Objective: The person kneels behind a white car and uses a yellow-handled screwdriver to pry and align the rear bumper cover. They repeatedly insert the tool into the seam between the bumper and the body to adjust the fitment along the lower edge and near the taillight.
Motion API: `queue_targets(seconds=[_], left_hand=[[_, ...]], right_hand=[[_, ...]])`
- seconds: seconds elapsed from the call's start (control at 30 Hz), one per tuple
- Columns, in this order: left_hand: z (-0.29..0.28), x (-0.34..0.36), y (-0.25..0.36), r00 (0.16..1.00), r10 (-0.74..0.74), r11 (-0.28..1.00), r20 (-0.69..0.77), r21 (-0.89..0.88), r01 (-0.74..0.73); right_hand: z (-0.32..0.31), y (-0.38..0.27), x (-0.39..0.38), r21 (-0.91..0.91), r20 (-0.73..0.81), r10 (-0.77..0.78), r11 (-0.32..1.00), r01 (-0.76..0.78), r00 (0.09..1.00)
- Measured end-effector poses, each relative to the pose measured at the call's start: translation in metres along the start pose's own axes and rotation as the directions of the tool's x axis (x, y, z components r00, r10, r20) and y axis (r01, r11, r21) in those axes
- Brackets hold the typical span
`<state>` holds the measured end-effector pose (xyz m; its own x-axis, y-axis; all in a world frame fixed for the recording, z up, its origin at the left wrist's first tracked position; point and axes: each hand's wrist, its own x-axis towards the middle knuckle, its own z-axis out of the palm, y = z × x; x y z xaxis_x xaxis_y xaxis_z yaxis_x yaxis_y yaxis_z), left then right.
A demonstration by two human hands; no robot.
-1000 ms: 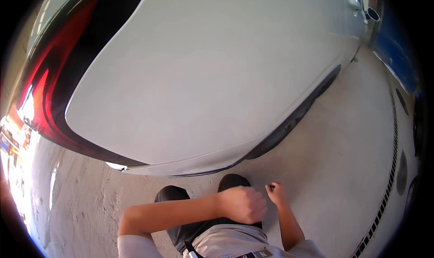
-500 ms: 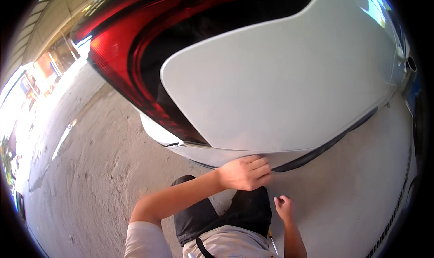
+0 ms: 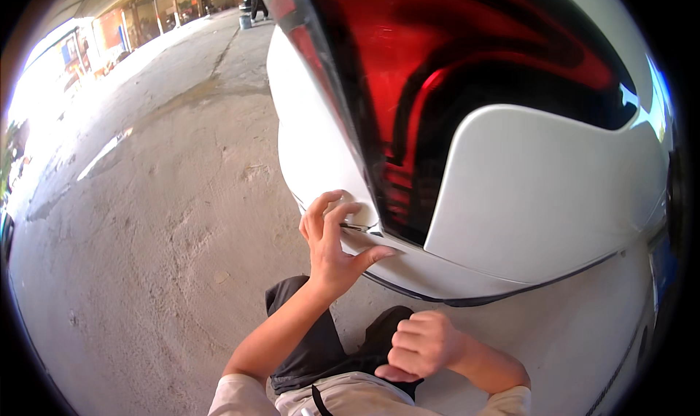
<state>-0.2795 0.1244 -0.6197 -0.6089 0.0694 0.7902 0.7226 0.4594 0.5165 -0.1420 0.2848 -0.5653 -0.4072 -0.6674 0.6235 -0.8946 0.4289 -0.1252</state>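
My left hand (image 3: 332, 252) is open, fingers spread and bent, touching the white rear bumper (image 3: 394, 259) of a car at its seam just below the lower tip of the red and black tail light (image 3: 394, 73). Beside the lamp is the white body panel (image 3: 543, 190). My right hand (image 3: 419, 347) is closed over my dark-clad lap, below the bumper's dark lower edge; what its curled fingers may hold is hidden.
A rough concrete floor (image 3: 182, 212) spreads to the left. At the top, a person (image 3: 257, 4) in dark trousers stands by a blue bucket-like container (image 3: 246, 18), with an open-fronted shed (image 3: 146, 15) farther off. A dark drain strip runs at the lower right.
My view has swung left toward the car's rear corner. My left hand has risen and spread its fingers onto the bumper seam. My right hand has moved inward, closed, over my lap.
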Motion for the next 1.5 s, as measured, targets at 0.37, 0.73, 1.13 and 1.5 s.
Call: queue_targets(seconds=[0.37,0.73,1.13,1.5], left_hand=[[-0.002,-0.001,-0.016,0.999,0.026,0.996,0.021,-0.085,-0.025],[-0.013,0.005,-0.038,0.997,-0.079,0.982,-0.018,-0.175,0.075],[-0.012,0.006,-0.039,0.996,-0.066,0.983,-0.058,-0.175,0.055],[-0.013,0.0,-0.033,0.997,-0.065,0.998,-0.051,-0.017,0.065]], right_hand=[[0.016,0.073,0.028,-0.187,0.233,-0.083,0.974,0.128,0.969],[0.013,0.065,0.038,-0.189,0.284,-0.009,0.98,0.065,0.959],[0.016,0.069,0.054,-0.13,0.348,-0.124,0.975,0.178,0.929],[0.02,0.024,0.04,0.059,0.294,-0.183,0.983,0.173,0.938]])
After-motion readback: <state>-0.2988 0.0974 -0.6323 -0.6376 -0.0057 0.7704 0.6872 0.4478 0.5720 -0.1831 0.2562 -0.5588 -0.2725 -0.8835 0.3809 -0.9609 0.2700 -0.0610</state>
